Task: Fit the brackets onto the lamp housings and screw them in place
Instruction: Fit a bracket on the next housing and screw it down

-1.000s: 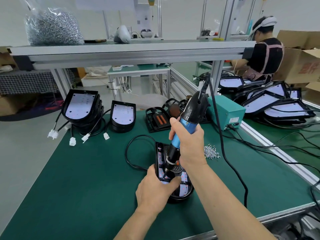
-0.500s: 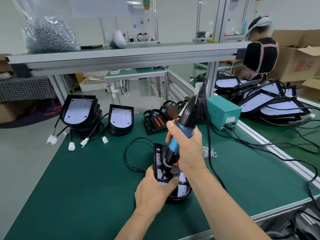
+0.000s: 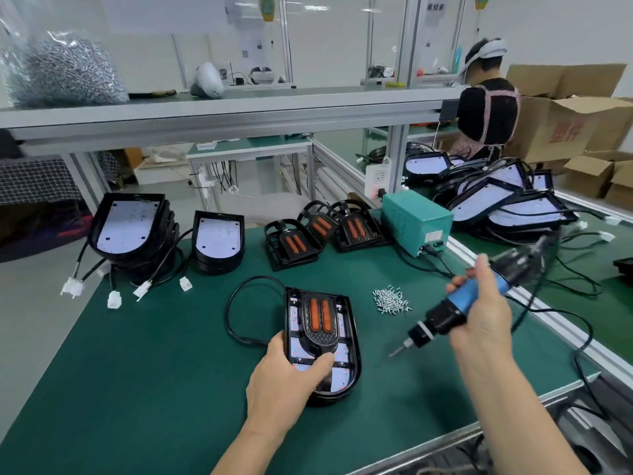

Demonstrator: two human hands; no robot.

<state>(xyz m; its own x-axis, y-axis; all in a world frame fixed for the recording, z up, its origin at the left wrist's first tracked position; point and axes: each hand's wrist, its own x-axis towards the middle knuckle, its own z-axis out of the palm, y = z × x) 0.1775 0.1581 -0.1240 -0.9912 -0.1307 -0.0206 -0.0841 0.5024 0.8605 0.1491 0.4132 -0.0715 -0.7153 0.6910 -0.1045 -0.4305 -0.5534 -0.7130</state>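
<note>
- My left grip (image 3: 284, 382) clasps the near-left edge of the lamp housing (image 3: 354, 341), thumb pressing the bracket (image 3: 320, 320) seated in it, flat on the desk (image 3: 137, 371).
- My right grip (image 3: 486, 323) is wrapped round the screwdriver (image 3: 445, 317), its tip tilted down-left, apart from the housing.
- Loose screws (image 3: 390, 299) lie between both grips, farther out.

Teal power box (image 3: 416, 222), cardboard cartons (image 3: 565, 121)
</note>
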